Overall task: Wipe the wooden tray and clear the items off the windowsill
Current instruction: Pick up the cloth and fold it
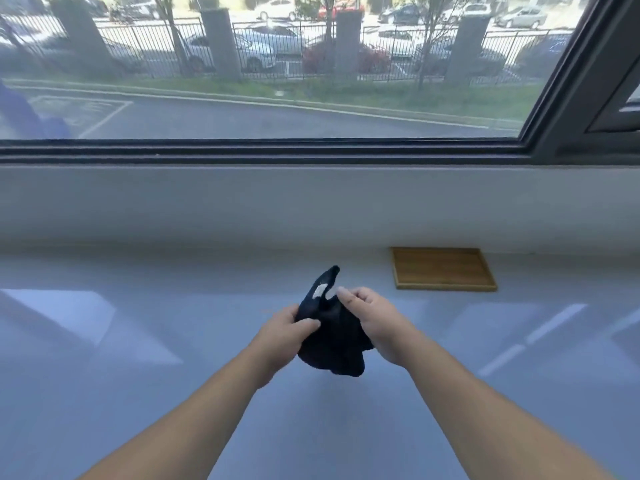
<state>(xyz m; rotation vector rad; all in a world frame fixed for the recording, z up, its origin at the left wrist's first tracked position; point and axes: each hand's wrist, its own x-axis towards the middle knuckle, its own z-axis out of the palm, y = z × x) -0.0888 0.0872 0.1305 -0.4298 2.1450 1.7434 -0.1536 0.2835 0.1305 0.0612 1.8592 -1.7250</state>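
Observation:
A dark blue cloth with a small white label hangs bunched between both hands above the pale windowsill. My left hand grips its left side with the thumb on top. My right hand pinches its upper right part. The wooden tray, shallow and rectangular with nothing in it, lies flat on the sill against the back wall, to the right of and beyond the hands.
A low white wall rises behind the sill up to the dark window frame. Through the glass are a road, a fence and parked cars. Bright reflections lie on the glossy sill at left and right.

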